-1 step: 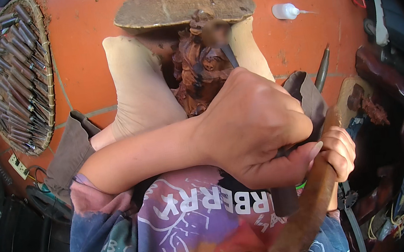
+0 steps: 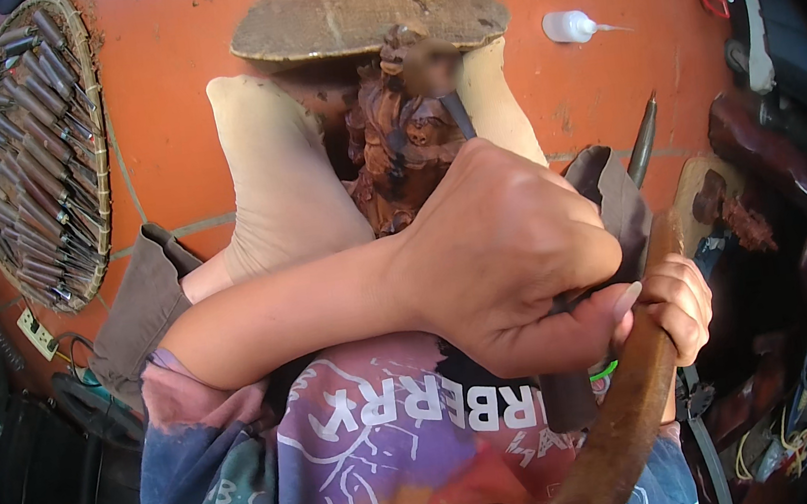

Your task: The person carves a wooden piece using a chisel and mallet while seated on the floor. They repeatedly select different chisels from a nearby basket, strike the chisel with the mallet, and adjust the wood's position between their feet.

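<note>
I see left hand point(image 2: 515, 258) clamped on chisel point(image 2: 461, 118), blade at carving point(image 2: 395, 157) between socked feet point(image 2: 285, 171); right hand point(image 2: 682, 306) wraps club point(image 2: 625, 416). Board point(image 2: 365, 20) past carving, I've tools point(image 2: 33, 146) at left.

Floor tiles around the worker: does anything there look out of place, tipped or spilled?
The white bottle appears to lie on its side on the orange tiles, right of the carving; odd, since bottles usually stand. No puddle shows beside it.
</note>
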Available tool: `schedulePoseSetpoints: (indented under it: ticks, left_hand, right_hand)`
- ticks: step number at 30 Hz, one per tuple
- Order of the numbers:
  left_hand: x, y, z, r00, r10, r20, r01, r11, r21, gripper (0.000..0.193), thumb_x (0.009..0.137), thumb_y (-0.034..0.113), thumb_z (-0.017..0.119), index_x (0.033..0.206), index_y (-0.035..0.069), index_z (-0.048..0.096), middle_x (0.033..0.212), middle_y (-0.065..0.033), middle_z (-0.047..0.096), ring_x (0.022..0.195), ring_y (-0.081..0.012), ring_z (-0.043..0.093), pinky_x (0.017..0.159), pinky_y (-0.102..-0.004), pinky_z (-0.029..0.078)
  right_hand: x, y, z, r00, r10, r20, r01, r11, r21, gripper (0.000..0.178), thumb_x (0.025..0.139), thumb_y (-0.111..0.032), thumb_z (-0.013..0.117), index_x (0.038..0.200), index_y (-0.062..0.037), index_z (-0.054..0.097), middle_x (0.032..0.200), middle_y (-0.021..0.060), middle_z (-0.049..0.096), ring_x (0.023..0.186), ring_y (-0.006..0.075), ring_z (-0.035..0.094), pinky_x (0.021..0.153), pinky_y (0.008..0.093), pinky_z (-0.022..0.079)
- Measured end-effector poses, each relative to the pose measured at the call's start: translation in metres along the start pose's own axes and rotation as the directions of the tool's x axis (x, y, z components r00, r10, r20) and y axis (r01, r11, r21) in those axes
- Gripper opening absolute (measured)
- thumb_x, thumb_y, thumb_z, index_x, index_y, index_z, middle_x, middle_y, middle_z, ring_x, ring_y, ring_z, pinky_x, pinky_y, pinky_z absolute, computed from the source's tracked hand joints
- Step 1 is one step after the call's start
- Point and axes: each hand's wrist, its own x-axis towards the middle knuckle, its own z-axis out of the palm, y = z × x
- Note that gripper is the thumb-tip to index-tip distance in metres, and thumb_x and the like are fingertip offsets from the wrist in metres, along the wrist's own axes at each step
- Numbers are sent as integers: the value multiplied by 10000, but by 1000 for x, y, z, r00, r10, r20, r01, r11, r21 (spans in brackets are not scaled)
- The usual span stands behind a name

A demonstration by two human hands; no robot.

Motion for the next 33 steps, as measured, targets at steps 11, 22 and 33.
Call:
schedulePoseSetpoints:
  ticks: [11, 22, 33]
  left_hand:
    - [0, -7, -2, 996, 46, 74, -49, 998, 35, 195, 681, 121, 612, 568, 56, 467, 533, -85, 445, 462, -274, 475, 434, -370, 374]
    - [-2, -9, -9, 991, 38, 131, -41, 999, 19, 233, 703, 139, 575, 551, 55, 420, 524, -90, 406, 461, -288, 446, 437, -393, 342]
    - [1, -6, -22, 971, 7, 241, -1, 1000, -27, 275, 723, 184, 607, 544, 70, 432, 533, -95, 411, 479, -303, 454, 437, -407, 332]
  right_hand:
    - [-19, 8, -12, 999, 12, -53, -29, 944, -329, 321, 713, -61, 786, 785, -49, 473, 648, 101, 547, 545, 254, 564, 542, 382, 511]
    - [-14, 9, -20, 992, -125, 4, 122, 960, -252, 292, 716, 24, 736, 873, -26, 495, 662, 110, 556, 560, 267, 567, 577, 385, 524]
    - [-5, 8, -7, 998, -65, -24, 54, 949, -311, 270, 674, -17, 785, 738, -46, 525, 649, 82, 527, 545, 243, 552, 548, 354, 508]
